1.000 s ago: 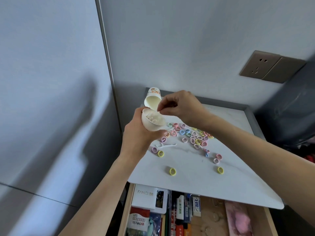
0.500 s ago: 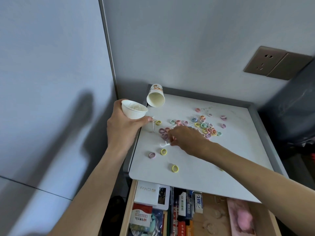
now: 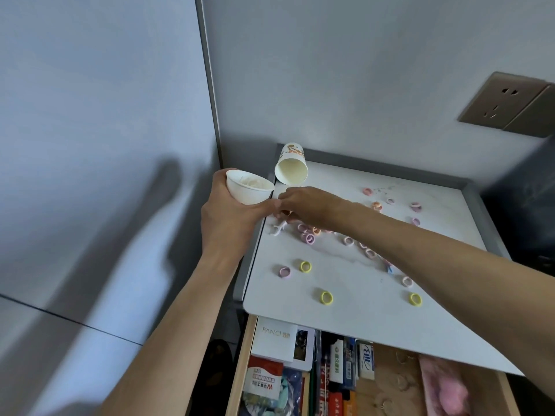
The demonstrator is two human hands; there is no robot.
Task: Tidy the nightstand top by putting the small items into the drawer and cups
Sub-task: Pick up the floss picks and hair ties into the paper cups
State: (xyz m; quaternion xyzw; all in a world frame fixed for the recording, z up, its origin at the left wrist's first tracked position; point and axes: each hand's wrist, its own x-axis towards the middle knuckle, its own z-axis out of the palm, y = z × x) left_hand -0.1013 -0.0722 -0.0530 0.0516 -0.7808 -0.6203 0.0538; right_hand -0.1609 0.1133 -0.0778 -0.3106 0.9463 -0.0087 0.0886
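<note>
My left hand [image 3: 228, 226] grips a small white cup [image 3: 249, 190] with pale contents, held just off the back left corner of the white nightstand top [image 3: 354, 313]. My right hand [image 3: 306, 205] reaches across the top, its fingertips down beside that cup and right above a white floss pick [image 3: 277, 230]; whether they pinch anything is hidden. Several small coloured hair ties lie scattered over the top, among them a yellow one [image 3: 305, 266] and a pink one [image 3: 284, 272]. A printed paper cup [image 3: 291, 174] lies on its side at the back left, mouth toward me.
Below the top an open drawer [image 3: 387, 385] holds a white box [image 3: 274, 340], small packets and a pink fluffy thing [image 3: 444, 388]. A raised grey rim [image 3: 477, 205] bounds the back and right. Wall sockets [image 3: 504, 105] sit above right; a grey panel stands at the left.
My right hand moved from the ties in the middle back and left, up beside the white cup. My left hand kept the cup at about the same place.
</note>
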